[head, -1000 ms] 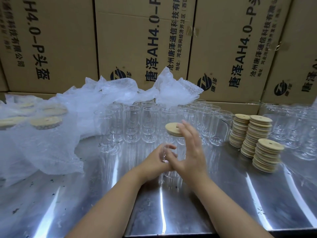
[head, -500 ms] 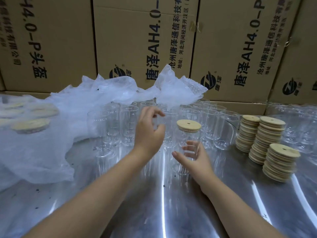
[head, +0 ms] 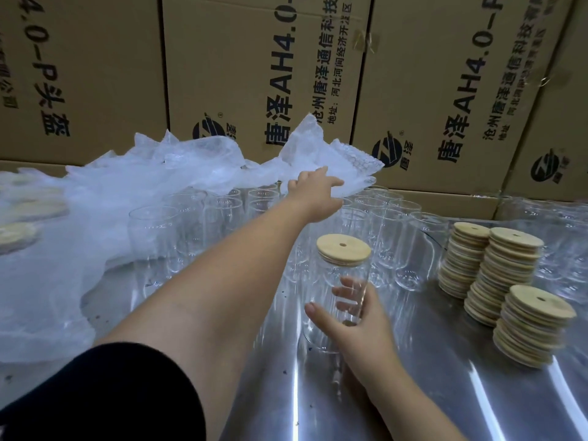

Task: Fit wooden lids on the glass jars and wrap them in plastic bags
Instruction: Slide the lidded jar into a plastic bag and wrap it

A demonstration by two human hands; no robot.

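Observation:
A clear glass jar capped with a round wooden lid stands on the steel table. My right hand grips its lower body, with the fingers showing through the glass. My left hand is stretched far back over the rows of open jars and touches the edge of the heap of clear plastic bags. Whether its fingers pinch a bag is not visible. Three stacks of wooden lids stand at the right.
Printed cardboard boxes wall off the back. Bagged, lidded jars lie at the far left under plastic. More open jars stand at the far right. The steel table is bare in front.
My left hand has let go of the jar and reached up and back to the plastic bags. My right hand moved from the lid to the jar's lower body.

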